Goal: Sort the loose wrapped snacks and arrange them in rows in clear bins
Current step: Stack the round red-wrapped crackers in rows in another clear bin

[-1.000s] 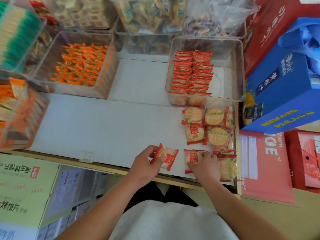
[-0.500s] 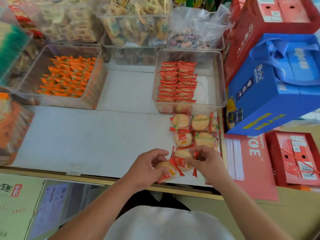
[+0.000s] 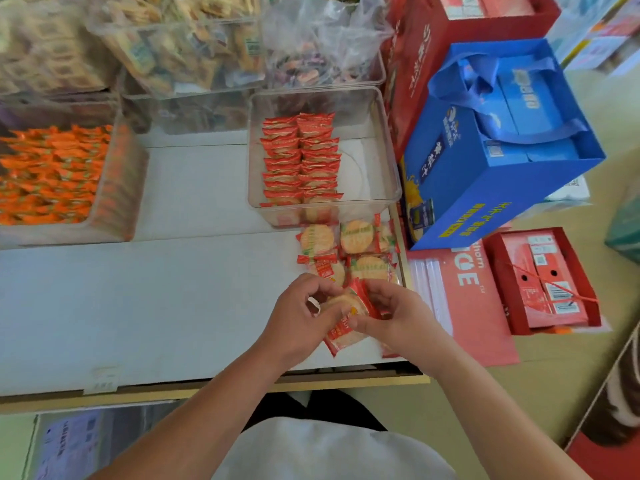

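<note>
Hands meet over the near right part of a white tabletop (image 3: 156, 299), just above its front edge. My left hand (image 3: 298, 317) curls its fingers and thumb around the left side of a small stack of round crackers in red-edged clear wrappers (image 3: 346, 320). My right hand (image 3: 394, 313) pinches the same stack from the right, its fingers bent over the red wrapper ends. I cannot tell how many packets are in the stack.

Just beyond my fingers, loose packets of the same crackers (image 3: 332, 242) lie flat on the tabletop in a rough cluster. Behind them, touching the cluster's far edge, stands a clear rectangular plastic bin (image 3: 363, 168). Two neat rows of red-wrapped packets (image 3: 301, 157) stand on edge along its left side; its right side is bare.

Far left sits another clear bin holding orange-wrapped snacks (image 3: 117, 202). A blue cardboard gift box with ribbon handles (image 3: 485, 168) stands to the right of the table.
</note>
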`<state>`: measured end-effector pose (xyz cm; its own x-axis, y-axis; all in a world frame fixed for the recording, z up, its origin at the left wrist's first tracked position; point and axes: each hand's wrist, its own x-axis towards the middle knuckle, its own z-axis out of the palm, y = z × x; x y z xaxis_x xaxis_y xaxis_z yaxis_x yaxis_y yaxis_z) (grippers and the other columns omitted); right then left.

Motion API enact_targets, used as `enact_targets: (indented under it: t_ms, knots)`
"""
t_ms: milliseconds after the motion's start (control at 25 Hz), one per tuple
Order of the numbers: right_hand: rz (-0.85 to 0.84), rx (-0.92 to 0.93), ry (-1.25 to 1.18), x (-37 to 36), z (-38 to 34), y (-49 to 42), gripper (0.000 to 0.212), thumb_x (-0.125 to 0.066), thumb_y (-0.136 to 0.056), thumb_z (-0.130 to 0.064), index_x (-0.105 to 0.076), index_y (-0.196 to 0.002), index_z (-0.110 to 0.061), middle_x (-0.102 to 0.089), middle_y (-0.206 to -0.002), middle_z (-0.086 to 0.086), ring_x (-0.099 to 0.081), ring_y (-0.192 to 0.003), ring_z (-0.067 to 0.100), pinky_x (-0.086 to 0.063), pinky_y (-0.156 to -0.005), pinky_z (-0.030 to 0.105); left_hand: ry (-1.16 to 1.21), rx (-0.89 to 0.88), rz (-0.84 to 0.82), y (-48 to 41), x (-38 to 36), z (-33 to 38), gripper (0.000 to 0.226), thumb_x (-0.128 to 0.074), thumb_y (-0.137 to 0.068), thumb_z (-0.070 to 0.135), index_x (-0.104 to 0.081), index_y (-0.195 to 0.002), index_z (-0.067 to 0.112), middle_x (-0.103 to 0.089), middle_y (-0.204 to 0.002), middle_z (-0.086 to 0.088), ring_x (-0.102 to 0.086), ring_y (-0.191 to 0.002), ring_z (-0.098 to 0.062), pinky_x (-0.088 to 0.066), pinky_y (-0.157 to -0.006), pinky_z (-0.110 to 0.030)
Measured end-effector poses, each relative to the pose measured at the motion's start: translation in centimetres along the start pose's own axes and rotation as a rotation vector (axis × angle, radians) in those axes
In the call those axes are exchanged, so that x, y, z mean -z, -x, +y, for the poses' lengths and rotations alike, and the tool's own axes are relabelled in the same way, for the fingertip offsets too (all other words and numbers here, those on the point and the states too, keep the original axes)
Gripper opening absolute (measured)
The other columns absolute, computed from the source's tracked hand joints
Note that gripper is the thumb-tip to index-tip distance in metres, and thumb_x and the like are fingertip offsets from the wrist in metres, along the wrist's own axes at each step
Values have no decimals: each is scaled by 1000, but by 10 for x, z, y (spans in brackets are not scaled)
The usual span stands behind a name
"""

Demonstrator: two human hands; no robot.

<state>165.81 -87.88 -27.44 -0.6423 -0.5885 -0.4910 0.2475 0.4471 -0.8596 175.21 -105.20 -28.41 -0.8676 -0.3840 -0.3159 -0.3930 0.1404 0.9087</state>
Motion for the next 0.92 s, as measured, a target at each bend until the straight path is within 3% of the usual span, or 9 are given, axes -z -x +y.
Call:
enact_targets:
  t_ms: [160, 240, 320, 440, 520, 600, 760, 840, 920]
  knots:
    - [53, -36, 14, 11, 6, -12, 42, -85, -82, -9, -69, -116, -27, -78, -102, -8, -74, -96, 11, -61, -83, 30, -17, 15, -59, -22, -15, 2, 11, -83, -84, 25, -75, -91, 30, -70, -89, 16, -63, -84, -4, -46, -73, -13]
    - [123, -58, 38, 17, 9, -19, 42, -84, -82, -7, -67, -114, -29, -77, -99, -9, -74, -95, 9, -60, -79, 24, -55, 17, -94, -41, -14, -1, 4, -78, -89, 26, -76, -92, 26, -72, -91, 15, -63, -85, -1, -48, -78, -20]
    - [209, -82, 75, 24, 12, -23, 46, -82, -83, -9, -63, -119, -31, -75, -102, -13, -71, -93, -1, -56, -77, 16, -296, -81, -16, -72, -7, -15, 14, -72, -93, 25, -74, -107, 24, -70, -110, 9, -60, -102, -7, -50, -89, -33]
    - [310, -91, 120, 32, 12, -29, 50, -81, -84, -13, -63, -129, -25, -72, -108, -15, -66, -90, -10, -50, -73, 8, -867, -123, -120, -119, 6, -41, 59, -66, -93, 27, -47, -149, 29, -35, -161, -9, -35, -143, -34, -39, -113, -49]
    - [333, -94, 101, 35, 12, -32, 51, -81, -84, -14, -64, -131, -23, -73, -109, -14, -66, -91, -8, -51, -75, 9, -1098, -69, -277, -139, 5, -54, 74, -61, -95, 28, -24, -158, 39, -8, -171, -8, -22, -151, -39, -37, -115, -53]
    - [340, -93, 85, 35, 11, -34, 51, -82, -85, -14, -64, -131, -21, -73, -110, -13, -67, -93, -7, -53, -77, 10, -1168, -93, -321, -144, 3, -63, 73, -61, -95, 26, -24, -156, 44, -7, -170, -6, -31, -144, -40, -46, -107, -51]
    - [336, -97, 111, 32, 8, -37, 55, -82, -85, -17, -61, -135, -22, -71, -114, -15, -66, -98, -6, -54, -84, 14, -1049, -166, -207, -133, 15, -56, 53, -61, -89, 11, -51, -137, 30, -45, -149, -1, -50, -112, -29, -52, -86, -41]
    - [313, -97, 154, 32, 5, -41, 58, -81, -86, -21, -59, -140, -24, -70, -118, -13, -66, -106, 4, -57, -96, 30, -846, -145, -85, -120, 25, -44, 36, -61, -91, 12, -57, -123, 27, -63, -123, 3, -56, -101, -21, -53, -79, -38]
    - [303, -84, 196, 33, -2, -45, 60, -81, -86, -24, -58, -142, -23, -70, -121, -10, -67, -110, 10, -57, -99, 39, -542, -74, 46, -102, 39, -23, 17, -68, -93, 20, -60, -106, 29, -68, -100, 11, -62, -88, -11, -52, -74, -28]
